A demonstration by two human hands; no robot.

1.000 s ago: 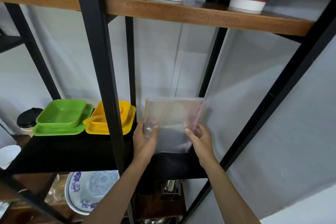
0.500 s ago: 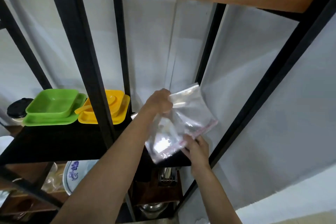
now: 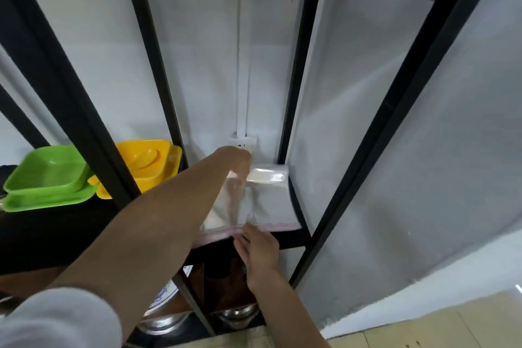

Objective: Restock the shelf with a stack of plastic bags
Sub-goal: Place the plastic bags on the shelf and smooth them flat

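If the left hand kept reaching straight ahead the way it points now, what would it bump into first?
Most likely the white wall outlet just beyond the left hand, then the wall behind the shelf. The hand reaches over the far edge of the plastic bags; depth is hard to judge from this view.

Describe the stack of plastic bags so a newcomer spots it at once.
Find the black shelf under the wooden board. At its right end, beside the yellow dishes, lies the stack of plastic bags, between both hands. Unlike the bright dishes, it is clear and flat, with a pinkish strip along its near edge.
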